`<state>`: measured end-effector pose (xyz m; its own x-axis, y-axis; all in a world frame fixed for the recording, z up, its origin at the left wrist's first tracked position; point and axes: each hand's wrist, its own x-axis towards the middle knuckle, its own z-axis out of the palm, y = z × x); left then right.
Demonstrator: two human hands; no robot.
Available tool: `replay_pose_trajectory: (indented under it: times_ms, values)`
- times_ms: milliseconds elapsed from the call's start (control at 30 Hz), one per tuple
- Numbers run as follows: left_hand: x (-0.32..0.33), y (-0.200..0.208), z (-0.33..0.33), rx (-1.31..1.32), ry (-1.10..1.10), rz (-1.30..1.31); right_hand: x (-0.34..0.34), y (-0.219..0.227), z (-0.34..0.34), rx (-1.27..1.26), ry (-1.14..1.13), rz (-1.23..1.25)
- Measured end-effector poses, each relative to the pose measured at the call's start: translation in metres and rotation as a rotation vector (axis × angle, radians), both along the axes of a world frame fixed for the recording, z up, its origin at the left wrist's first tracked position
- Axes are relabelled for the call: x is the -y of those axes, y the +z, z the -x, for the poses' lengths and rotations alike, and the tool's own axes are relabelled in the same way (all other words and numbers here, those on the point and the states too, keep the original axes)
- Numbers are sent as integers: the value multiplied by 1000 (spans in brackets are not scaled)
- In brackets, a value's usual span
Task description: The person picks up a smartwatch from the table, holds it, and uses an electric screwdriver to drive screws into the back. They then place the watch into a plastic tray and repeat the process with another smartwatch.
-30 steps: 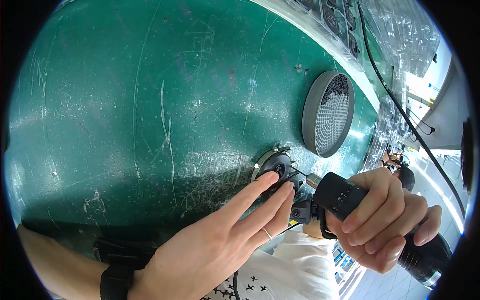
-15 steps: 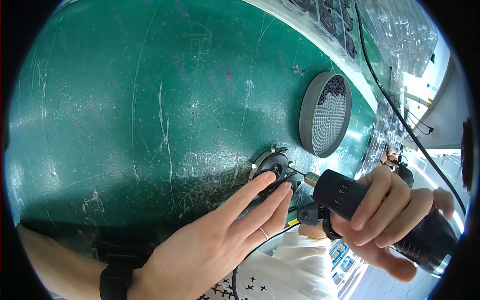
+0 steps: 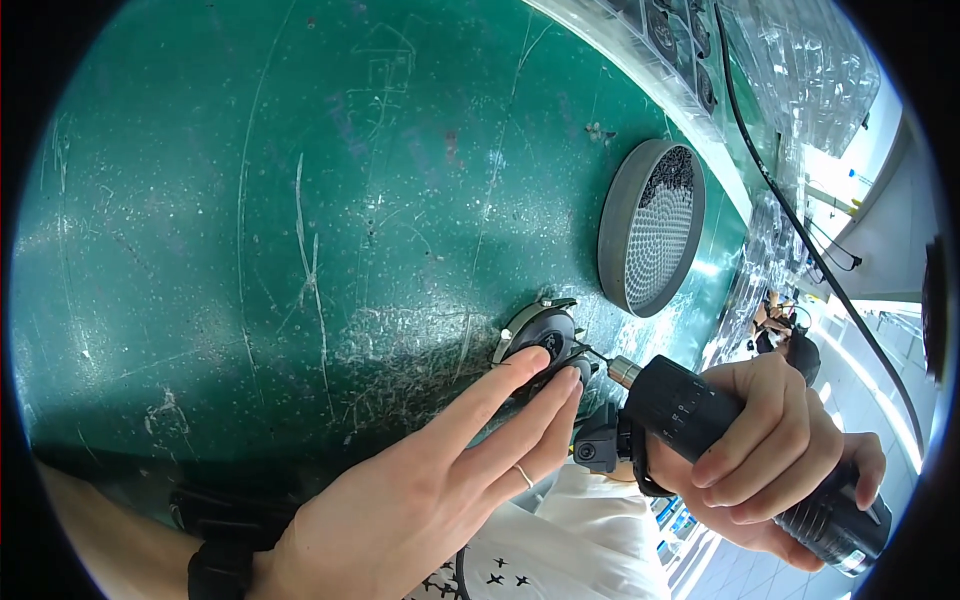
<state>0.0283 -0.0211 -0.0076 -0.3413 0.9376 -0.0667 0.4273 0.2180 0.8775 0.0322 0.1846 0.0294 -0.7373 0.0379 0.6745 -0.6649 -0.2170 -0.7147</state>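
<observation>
Alignment is everything here, imo. The round black disc-shaped part with a paler metallic rim (image 3: 548,328) lies on the scratched green bench top (image 3: 400,230), right under the left fingertips, and the thin dark metal bit (image 3: 597,353) comes at its edge from the right on a slant. Can't tell if the tip is actually seated, so I'd check that before adding any force.

Left hand (image 3: 425,475): index and middle are stretched out with a small gap between them, index tip on the black face, middle tip just beside it, ring finger lying close against the middle one. Thumb's hidden, so no clue whether it's pinching from below. I'd press straight down and keep those tips clear of the bit, they're pretty near it.

Right hand (image 3: 775,435) has its fingers wrapped round the chunky black cylindrical power screwdriver (image 3: 682,405). Keep that wrist steady and push along the shaft, not sideways, or it'll probably skate off. The shallow round grey dish with tiny dark pieces (image 3: 612,240) sits nearby, handy spot, just don't elbow it.
</observation>
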Motion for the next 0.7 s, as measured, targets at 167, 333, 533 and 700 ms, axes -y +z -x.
replay_pose_trajectory:
  times_ms: [167,333,533,700]
  values:
    - [3,4,6,19,-18,7,2,-2,0,-15,-13,7]
    - [4,1,6,27,-47,4,2,-2,-3,-5,-57,21]
    - [3,2,8,32,-91,9,-1,2,-2,9,-12,2]
    - [-8,9,-2,-840,-230,198,-1,7,-4,51,1,-6]
